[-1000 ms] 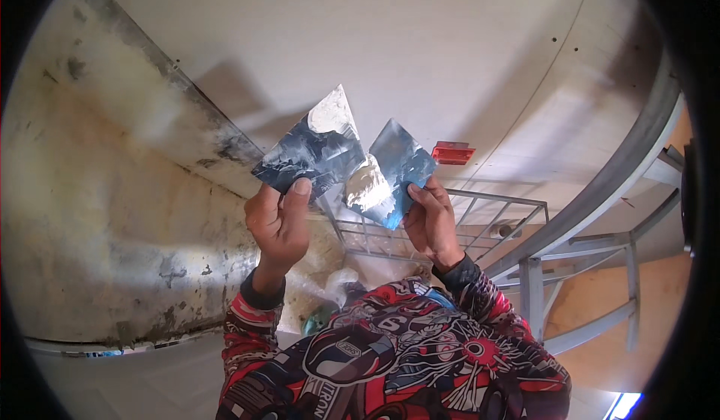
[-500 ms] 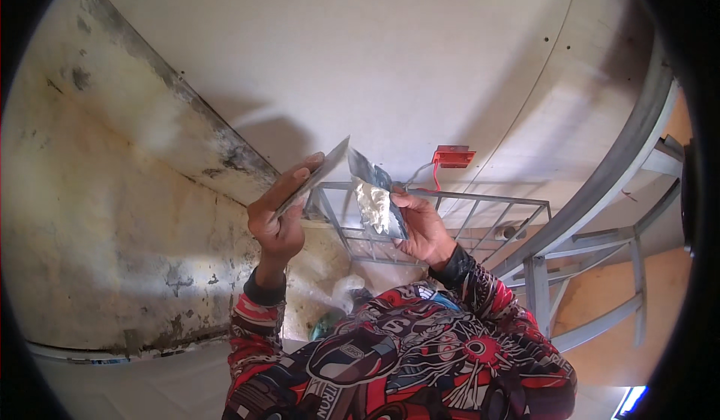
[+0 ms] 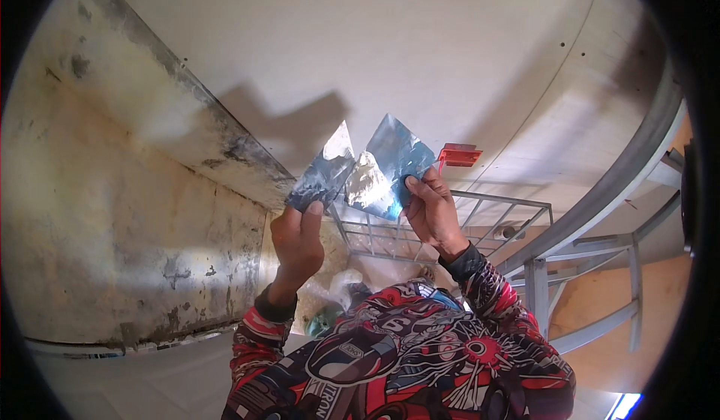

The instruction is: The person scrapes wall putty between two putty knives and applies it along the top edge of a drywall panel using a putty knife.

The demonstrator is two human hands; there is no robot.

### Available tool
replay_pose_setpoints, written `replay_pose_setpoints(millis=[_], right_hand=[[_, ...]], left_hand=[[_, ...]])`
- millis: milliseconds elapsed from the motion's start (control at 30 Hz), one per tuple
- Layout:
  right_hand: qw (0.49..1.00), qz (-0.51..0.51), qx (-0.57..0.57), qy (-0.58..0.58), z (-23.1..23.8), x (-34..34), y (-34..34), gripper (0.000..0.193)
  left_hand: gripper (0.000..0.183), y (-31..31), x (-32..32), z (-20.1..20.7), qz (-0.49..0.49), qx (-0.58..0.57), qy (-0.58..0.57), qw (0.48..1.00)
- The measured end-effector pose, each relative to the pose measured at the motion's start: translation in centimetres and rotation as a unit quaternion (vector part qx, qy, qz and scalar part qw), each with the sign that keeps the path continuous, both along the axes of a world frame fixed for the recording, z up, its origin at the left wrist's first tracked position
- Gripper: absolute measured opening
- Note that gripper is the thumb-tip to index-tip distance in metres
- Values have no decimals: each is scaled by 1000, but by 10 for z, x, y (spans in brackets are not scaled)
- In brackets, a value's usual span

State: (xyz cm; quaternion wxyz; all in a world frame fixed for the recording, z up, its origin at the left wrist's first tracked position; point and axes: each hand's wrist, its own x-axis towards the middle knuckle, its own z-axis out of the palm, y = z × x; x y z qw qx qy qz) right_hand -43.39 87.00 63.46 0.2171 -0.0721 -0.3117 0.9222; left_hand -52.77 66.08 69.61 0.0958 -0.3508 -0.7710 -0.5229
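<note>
My left hand [image 3: 298, 246] pinches the lower edge of a thin, flat metal putty scraper [image 3: 319, 181], with a white patch of putty near its pointed upper corner. My right hand [image 3: 435, 211] grips a second flat scraper [image 3: 403, 152], bluish and reflective, by its right side, thumb on its face. A thick mound of white putty [image 3: 367, 184] lies on the lower left part of that right scraper. Both scrapers are raised in front of me, their inner edges close together beside the putty. Whether they touch I cannot tell.
A pale panel surface [image 3: 420, 52] spans the area beyond my hands, with a red electrical box [image 3: 460, 155] in it. To the left runs a stained, peeling wall [image 3: 150, 247]. A grey metal grid frame [image 3: 390, 250] stands beyond my hands; curved metal framing [image 3: 592, 210] rises at right.
My left hand has turned its scraper from nearly edge-on to face-on and lowered it slightly. The right scraper has tilted and moved slightly up and right, showing more of its face.
</note>
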Motion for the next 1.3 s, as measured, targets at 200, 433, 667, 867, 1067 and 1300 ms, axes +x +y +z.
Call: replay_pose_setpoints(millis=[200,433,667,867,1067,1300], right_hand=[[993,-1,107,-43,8,0,10,20],[993,2,110,-37,24,2,8,22],[976,-46,210,-40,-1,3,4,20],[854,-47,509,-92,14,4,-16,24],[677,73,723,-118,26,15,-26,56],[661,63,742,-86,-22,32,-2,33]], left_hand=[[35,-9,1,-38,-38,-138,80,986],[34,-40,-11,-78,18,-201,36,979],[25,-11,32,-50,13,272,-402,874],[25,0,30,-66,-5,269,-417,868],[26,3,18,-55,-30,345,-479,807],[24,-12,-6,-23,-67,364,-326,870]])
